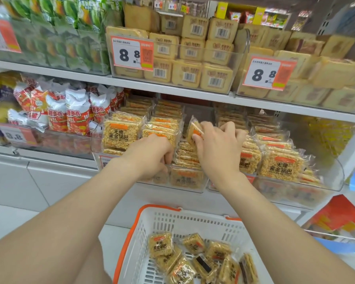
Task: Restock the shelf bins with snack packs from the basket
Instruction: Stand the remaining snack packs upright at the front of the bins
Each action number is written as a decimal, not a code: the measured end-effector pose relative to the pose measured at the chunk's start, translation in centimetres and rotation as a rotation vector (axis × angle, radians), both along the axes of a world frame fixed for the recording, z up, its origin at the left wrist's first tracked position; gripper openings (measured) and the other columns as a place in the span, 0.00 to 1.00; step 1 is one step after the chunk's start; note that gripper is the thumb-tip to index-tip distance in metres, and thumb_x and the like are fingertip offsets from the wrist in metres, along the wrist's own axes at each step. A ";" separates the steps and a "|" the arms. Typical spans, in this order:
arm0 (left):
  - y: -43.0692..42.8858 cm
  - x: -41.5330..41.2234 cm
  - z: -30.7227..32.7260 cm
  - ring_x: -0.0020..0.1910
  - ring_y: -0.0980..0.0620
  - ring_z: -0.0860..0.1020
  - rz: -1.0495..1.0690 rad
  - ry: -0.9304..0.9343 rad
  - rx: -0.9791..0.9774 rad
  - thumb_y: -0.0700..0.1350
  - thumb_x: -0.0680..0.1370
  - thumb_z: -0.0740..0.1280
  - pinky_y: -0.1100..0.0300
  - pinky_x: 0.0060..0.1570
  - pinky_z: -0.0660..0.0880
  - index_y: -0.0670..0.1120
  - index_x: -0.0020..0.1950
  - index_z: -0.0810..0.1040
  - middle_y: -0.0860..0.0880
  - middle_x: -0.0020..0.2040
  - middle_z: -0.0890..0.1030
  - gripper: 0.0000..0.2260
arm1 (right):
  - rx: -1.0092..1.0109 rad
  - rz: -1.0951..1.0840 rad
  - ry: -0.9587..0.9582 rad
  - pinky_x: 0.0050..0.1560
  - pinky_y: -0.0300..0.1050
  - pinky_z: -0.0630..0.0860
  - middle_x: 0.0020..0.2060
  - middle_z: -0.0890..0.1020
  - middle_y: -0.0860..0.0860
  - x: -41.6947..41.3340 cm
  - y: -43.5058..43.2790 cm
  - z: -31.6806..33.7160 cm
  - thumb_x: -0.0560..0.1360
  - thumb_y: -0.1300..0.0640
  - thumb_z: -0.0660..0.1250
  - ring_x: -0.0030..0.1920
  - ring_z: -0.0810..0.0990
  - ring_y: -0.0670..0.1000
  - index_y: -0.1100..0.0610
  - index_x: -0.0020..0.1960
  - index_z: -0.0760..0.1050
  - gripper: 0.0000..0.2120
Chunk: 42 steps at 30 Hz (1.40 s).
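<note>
Head view: my left hand (pixel 152 154) dips into the clear bin (pixel 193 188), fingers curled among packs (pixel 188 158); I cannot tell if they hold one. Over the bin, my right hand (pixel 217 146) pinches a snack pack (pixel 195 131). More packs (pixel 160 245) lie in the basket (pixel 162 222) below the bin.

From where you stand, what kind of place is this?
Most likely a shop's snack aisle: clear shelf bins full of wrapped snack packs, price tags on the bin fronts, and a shopping basket below.

Clear bins (pixel 334 177) on white shelf (pixel 55 155)
</note>
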<state>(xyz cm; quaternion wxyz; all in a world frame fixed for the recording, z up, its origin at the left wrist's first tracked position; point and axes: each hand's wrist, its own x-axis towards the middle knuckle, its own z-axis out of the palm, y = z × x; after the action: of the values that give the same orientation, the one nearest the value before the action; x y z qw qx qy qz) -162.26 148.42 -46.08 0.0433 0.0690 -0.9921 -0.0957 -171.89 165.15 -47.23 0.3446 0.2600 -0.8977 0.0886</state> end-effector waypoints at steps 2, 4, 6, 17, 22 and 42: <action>0.1 0.1 0.2 0.48 0.51 0.81 -0.019 -0.008 -0.036 0.44 0.77 0.78 0.55 0.39 0.75 0.56 0.42 0.78 0.57 0.43 0.81 0.11 | 0.124 -0.006 -0.094 0.51 0.54 0.57 0.42 0.83 0.47 0.3 -0.3 0.2 0.84 0.40 0.60 0.54 0.70 0.56 0.52 0.57 0.76 0.16; 0.2 0.1 0.2 0.47 0.51 0.81 -0.030 -0.011 -0.055 0.44 0.77 0.78 0.58 0.35 0.70 0.55 0.40 0.76 0.58 0.42 0.80 0.13 | 0.195 0.033 -0.145 0.54 0.57 0.59 0.43 0.83 0.48 0.5 -0.4 0.4 0.84 0.40 0.61 0.56 0.70 0.57 0.53 0.55 0.76 0.16; 0.1 0.0 0.3 0.47 0.50 0.81 -0.031 -0.016 -0.048 0.44 0.77 0.78 0.57 0.36 0.71 0.55 0.40 0.76 0.57 0.41 0.79 0.12 | 0.226 0.065 -0.187 0.57 0.58 0.61 0.45 0.84 0.49 0.4 -0.5 0.9 0.84 0.41 0.62 0.58 0.72 0.58 0.53 0.58 0.76 0.15; 0.6 -2.0 1.1 0.53 0.49 0.74 0.121 0.510 -0.071 0.65 0.72 0.72 0.50 0.53 0.74 0.54 0.50 0.73 0.55 0.49 0.77 0.18 | 0.355 -0.128 -0.156 0.64 0.56 0.65 0.53 0.84 0.53 -4.8 -5.7 3.3 0.79 0.54 0.68 0.60 0.80 0.60 0.58 0.63 0.73 0.15; -0.7 -4.2 -1.3 0.79 0.41 0.62 0.180 0.282 -0.143 0.73 0.73 0.64 0.37 0.77 0.55 0.49 0.76 0.66 0.46 0.77 0.69 0.39 | 0.455 -0.209 -0.171 0.72 0.58 0.61 0.61 0.82 0.56 -8.3 -7.5 2.7 0.78 0.56 0.66 0.70 0.72 0.62 0.59 0.76 0.65 0.28; -1.6 -5.2 -1.8 0.80 0.42 0.61 0.236 0.250 -0.127 0.74 0.74 0.63 0.31 0.77 0.51 0.48 0.80 0.62 0.45 0.79 0.67 0.43 | 0.336 -0.153 -0.414 0.68 0.61 0.74 0.72 0.72 0.64 -12.1 -10.3 2.4 0.77 0.69 0.66 0.72 0.72 0.67 0.62 0.77 0.66 0.29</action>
<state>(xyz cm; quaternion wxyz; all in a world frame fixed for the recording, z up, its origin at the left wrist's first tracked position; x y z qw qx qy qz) -167.43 146.77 -47.88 0.1814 0.1695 -0.9681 -0.0350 -184.02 154.81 -44.87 0.1115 0.2215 -0.9681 -0.0364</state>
